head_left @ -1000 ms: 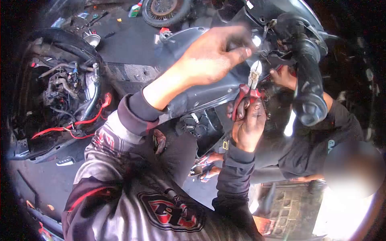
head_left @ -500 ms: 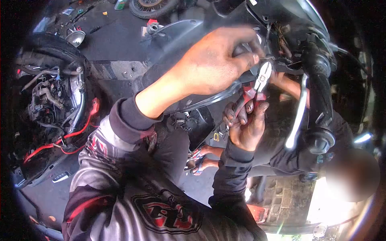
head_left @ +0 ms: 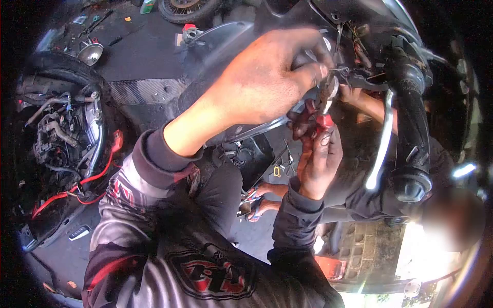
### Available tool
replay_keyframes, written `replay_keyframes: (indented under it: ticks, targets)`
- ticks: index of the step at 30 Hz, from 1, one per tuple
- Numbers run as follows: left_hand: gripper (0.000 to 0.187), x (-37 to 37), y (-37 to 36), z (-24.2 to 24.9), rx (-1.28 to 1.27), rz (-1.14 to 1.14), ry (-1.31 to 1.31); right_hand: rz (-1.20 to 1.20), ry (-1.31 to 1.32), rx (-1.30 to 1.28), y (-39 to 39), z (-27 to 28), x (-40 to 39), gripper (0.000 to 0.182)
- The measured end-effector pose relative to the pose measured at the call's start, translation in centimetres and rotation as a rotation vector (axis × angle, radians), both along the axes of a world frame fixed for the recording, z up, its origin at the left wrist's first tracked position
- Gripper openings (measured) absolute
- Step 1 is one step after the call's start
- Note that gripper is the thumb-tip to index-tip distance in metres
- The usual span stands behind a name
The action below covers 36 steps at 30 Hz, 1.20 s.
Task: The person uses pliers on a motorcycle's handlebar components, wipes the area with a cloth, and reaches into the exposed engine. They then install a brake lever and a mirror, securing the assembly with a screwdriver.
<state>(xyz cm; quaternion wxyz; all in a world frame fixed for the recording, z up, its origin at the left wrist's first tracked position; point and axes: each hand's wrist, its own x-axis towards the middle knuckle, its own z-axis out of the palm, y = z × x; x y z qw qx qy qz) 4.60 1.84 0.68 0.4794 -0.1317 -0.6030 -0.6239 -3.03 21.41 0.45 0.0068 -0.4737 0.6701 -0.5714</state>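
My left hand [head_left: 272, 77] reaches in from the left, its thumb and finger pinched on a thin wire [head_left: 341, 70] under the dark motorcycle front body. Just below that pinch are the jaws of red-handled pliers [head_left: 332, 91], close to my left thumb tip. Their handles are gripped from below by my right hand [head_left: 319, 161], palm towards me and fingers dark with grease. More loose wires [head_left: 359, 49] hang from the opening above.
The handlebar grip [head_left: 413, 123] and silver lever [head_left: 382, 143] stand right of my hands. Another person's forearm [head_left: 377, 112] reaches in behind the pliers. On the left are a stripped scooter [head_left: 61, 126] and a red cable [head_left: 97, 177]. A wheel [head_left: 205, 14] lies at the top.
The pliers have moved up a little and turned, so their jaws show edge-on nearer the pinched wire. My right hand has shifted its grip on the handles. My left hand stays pinched.
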Motion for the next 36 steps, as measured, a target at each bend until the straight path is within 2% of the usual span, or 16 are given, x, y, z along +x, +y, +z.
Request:
replay_keyframes:
  ticks: [3,5,9,12,15,17,18,20,24,27,29,30,31,33,34,36]
  targets:
    - [0.019,0.0,-0.2,0.1,-0.073,0.102,-0.034,-0.041,0.114,-0.055,-0.3,0.5,0.2,0.05]
    - [0.019,-0.3,-0.1,-0.1,-0.052,0.092,-0.024,-0.058,0.151,0.023,0.5,0.9,-0.4,0.047]
    - [0.019,-0.4,0.3,0.0,0.006,0.184,0.042,0.008,0.077,-0.003,-0.2,1.6,-0.4,0.045]
    - [0.02,-0.5,0.3,0.0,0.032,0.149,0.063,-0.002,0.113,0.001,-0.5,1.7,-0.5,0.044]
    - [0.02,0.2,0.1,0.2,0.027,0.156,0.053,0.057,0.142,0.03,-0.3,1.4,-1.4,0.061]
    - [0.02,0.1,0.0,0.2,0.022,0.151,0.051,0.071,0.124,-0.039,-0.8,1.3,-1.1,0.04]
    - [0.02,0.1,0.0,0.1,0.015,0.148,0.05,0.069,0.123,-0.038,-0.8,1.4,-1.0,0.04]
    - [0.02,-0.2,0.0,0.0,0.013,0.164,0.083,0.031,0.19,0.049,-0.8,1.6,-0.8,0.059]
    - [0.019,-0.3,0.1,0.0,-0.002,0.156,0.151,-0.03,0.187,0.033,-1.6,2.5,0.4,0.059]
    - [0.02,-0.9,0.3,-0.1,-0.018,0.246,0.21,-0.047,-0.067,-0.019,-1.8,3.3,1.2,0.045]
    - [0.019,-0.4,0.4,0.0,-0.004,0.216,0.187,0.106,-0.216,0.052,-1.6,3.6,0.5,0.046]
    - [0.019,-0.2,0.4,0.1,0.011,0.189,0.164,0.105,-0.214,0.052,-1.4,3.6,0.0,0.046]
    - [0.019,-0.6,0.5,0.0,0.011,0.188,0.165,0.088,-0.069,0.143,-1.2,3.6,-0.6,0.041]
    - [0.017,-1.4,0.6,-0.1,-0.04,0.342,0.292,0.068,0.075,0.233,-1.2,3.5,-1.0,0.037]
    - [0.017,-1.2,0.6,-0.2,-0.04,0.34,0.292,0.035,0.047,0.274,-1.4,3.7,-1.1,0.034]
    - [0.016,-0.6,0.5,-0.1,0.029,0.115,0.173,-0.001,0.021,0.317,-1.6,3.7,-1.2,0.03]
